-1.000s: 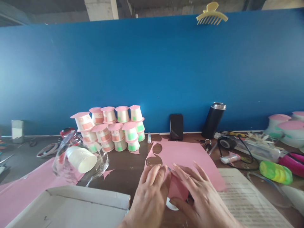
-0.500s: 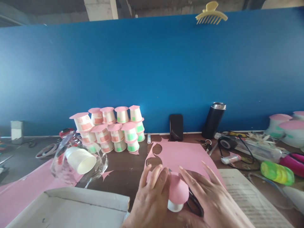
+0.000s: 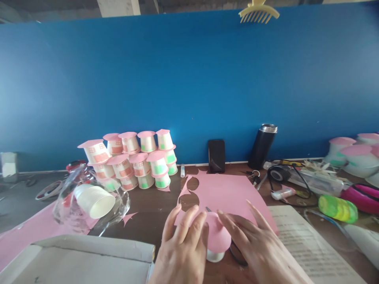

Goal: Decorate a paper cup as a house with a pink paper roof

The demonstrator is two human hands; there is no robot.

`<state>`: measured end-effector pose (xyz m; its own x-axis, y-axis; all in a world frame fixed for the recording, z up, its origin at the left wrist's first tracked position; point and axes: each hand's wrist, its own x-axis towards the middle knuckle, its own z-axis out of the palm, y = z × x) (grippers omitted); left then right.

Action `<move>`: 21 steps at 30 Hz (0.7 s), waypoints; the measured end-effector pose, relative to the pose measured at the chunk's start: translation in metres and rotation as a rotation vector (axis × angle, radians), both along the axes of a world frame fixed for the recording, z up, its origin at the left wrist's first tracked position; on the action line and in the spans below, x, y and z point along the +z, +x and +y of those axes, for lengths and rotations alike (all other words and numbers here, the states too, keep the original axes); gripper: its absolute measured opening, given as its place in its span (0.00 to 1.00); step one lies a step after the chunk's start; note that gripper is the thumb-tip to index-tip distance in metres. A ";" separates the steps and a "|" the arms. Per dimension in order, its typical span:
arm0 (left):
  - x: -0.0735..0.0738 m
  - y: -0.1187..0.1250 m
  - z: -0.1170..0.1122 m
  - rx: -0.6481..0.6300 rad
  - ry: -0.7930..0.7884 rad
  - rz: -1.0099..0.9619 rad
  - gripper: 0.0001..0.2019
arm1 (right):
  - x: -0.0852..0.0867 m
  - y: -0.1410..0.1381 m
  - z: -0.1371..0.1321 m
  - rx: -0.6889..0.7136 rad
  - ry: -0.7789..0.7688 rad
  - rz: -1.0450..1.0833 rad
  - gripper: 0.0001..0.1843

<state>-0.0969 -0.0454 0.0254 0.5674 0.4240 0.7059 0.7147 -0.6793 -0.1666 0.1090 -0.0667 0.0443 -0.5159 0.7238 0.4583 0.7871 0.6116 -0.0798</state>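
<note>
Low in the middle stands an upside-down white paper cup (image 3: 215,256) with a pink paper disc (image 3: 218,236) lying over its top. To its left is my left hand (image 3: 185,242), fingers stretched out, its thumb side against the disc's edge. My right hand (image 3: 254,242) comes from the right with fingers apart, a fingertip touching the disc's top. Under the right hand shows part of a dark looped handle (image 3: 237,254), probably scissors. Behind the cup lies a pink paper sheet (image 3: 227,189) with round holes cut at its left side.
Stacked paper cups (image 3: 142,165) with pink tops stand left. Nearer are bagged white cups (image 3: 96,201) and an open white box (image 3: 89,256). A phone (image 3: 216,156) and black flask (image 3: 263,146) lean on the blue partition (image 3: 189,79). Printed paper (image 3: 296,232) and clutter lie right.
The view has shifted slightly. My left fingers have spread a little more and straightened beside the cup. The right hand stays at the disc's edge.
</note>
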 end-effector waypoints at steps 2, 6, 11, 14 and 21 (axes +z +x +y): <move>0.000 -0.001 -0.001 -0.009 0.010 -0.032 0.13 | 0.000 0.000 0.001 0.008 -0.004 -0.004 0.40; -0.004 0.000 -0.004 0.038 -0.080 -0.023 0.12 | -0.004 0.001 0.002 -0.008 0.005 0.017 0.40; -0.002 0.002 -0.004 0.039 -0.077 -0.037 0.11 | -0.008 0.000 0.001 -0.022 0.021 0.004 0.40; 0.004 0.006 -0.005 -0.006 -0.011 -0.067 0.12 | -0.008 0.000 0.001 -0.035 0.018 -0.006 0.40; -0.008 0.009 -0.013 0.107 -0.153 -0.197 0.06 | -0.005 -0.002 0.001 -0.058 -0.030 -0.009 0.41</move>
<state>-0.0882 -0.0581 0.0169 0.3722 0.5839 0.7215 0.7921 -0.6050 0.0810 0.1073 -0.0659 0.0392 -0.4769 0.7660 0.4311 0.8219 0.5624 -0.0902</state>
